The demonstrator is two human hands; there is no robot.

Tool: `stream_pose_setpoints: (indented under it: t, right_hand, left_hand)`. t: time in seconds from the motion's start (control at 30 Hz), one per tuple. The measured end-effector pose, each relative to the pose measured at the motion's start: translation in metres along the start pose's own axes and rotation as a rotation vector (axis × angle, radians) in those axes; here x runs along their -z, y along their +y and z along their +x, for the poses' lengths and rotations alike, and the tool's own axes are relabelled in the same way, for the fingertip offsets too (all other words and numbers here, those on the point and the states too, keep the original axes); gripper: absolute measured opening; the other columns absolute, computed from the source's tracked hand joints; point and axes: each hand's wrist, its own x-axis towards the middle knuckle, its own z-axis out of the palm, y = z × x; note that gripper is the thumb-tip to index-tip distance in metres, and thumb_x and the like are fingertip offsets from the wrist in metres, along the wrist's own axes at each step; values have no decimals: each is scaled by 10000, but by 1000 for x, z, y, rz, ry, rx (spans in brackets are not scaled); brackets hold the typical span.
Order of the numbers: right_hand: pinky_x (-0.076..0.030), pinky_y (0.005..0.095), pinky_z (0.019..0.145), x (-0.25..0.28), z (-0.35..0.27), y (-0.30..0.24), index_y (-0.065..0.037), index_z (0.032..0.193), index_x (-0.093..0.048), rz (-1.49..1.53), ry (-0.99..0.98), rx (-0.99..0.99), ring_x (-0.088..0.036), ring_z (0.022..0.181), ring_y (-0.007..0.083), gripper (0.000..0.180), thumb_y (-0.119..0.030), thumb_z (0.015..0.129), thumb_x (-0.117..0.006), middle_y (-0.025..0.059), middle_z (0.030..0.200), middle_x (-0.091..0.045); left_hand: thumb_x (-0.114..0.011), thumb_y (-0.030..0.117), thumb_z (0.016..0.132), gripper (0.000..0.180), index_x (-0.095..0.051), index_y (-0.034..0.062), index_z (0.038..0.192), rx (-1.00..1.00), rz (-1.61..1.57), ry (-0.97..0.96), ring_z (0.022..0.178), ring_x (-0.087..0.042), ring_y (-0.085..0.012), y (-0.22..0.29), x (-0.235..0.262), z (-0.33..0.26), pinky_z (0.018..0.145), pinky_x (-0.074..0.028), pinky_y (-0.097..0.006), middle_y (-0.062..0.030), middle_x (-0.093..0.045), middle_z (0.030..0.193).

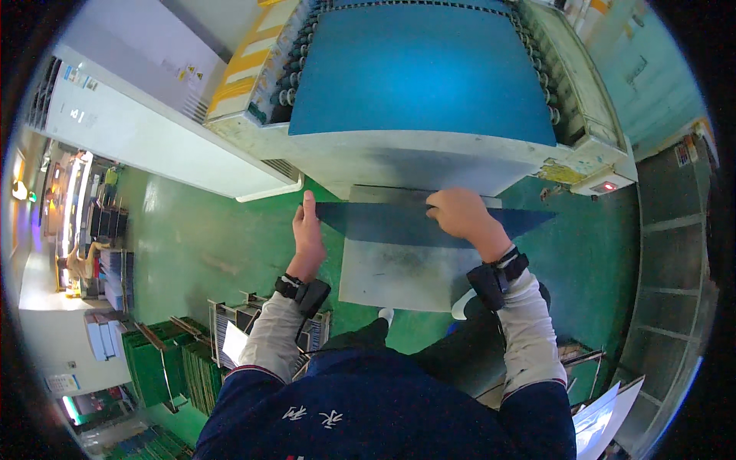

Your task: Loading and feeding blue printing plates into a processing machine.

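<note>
A thin dark blue sheet (399,224) lies level at the mouth of a pale grey machine (368,157), below the machine's blue conveyor bed (422,69). My left hand (308,230) holds the sheet's left edge, fingers straight and pointing toward the machine. My right hand (460,215) curls over the sheet's far edge near the middle. Both wrists carry black straps. A grey metal plate (399,276) sits under the sheet.
Green floor (199,238) spreads to the left. Racks of green and dark panels (184,360) stand at lower left. A white cabinet (146,130) lies left of the machine, a grey shelf frame (667,261) on the right. White sheets (606,414) at lower right.
</note>
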Motion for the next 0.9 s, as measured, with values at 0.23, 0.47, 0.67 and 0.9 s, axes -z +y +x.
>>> stream_pose_setpoints:
  t: [0.23, 0.47, 0.67, 0.9]
  right_hand:
    - [-505, 476, 664, -2, -2, -9, -94, 772, -646, -32, 155, 86, -643, 778, 364, 129, -221, 792, -632, 144, 762, -655]
    - [-514, 464, 664, 2, -5, -9, -72, 749, -665, -51, 125, -4, -657, 774, 349, 108, -174, 759, -631, 141, 767, -667]
    - [-528, 457, 675, -5, -3, 0, -65, 763, -683, -131, 21, -70, -664, 779, 349, 105, -124, 727, -603, 136, 792, -678]
    - [-512, 472, 680, -4, -8, -4, -86, 801, -678, -92, -5, -93, -652, 785, 350, 130, -198, 781, -614, 126, 795, -672]
  left_hand:
    - [-595, 535, 878, 456, -575, 92, 982, -67, 23, -2, 893, -508, -122, 12, 6, 1, 815, -368, -324, -9, -596, 947]
    - [-630, 475, 861, 418, -563, 84, 994, -48, -12, 40, 901, -535, -143, 3, 3, 13, 838, -369, -341, -43, -623, 928]
    - [-593, 481, 876, 418, -583, 66, 919, -106, 36, 6, 877, -526, -145, -13, 16, 27, 819, -372, -333, -40, -601, 903]
    - [-573, 471, 894, 435, -580, 39, 839, -200, 7, 62, 786, -469, -137, -14, 8, 24, 755, -369, -289, -14, -552, 821]
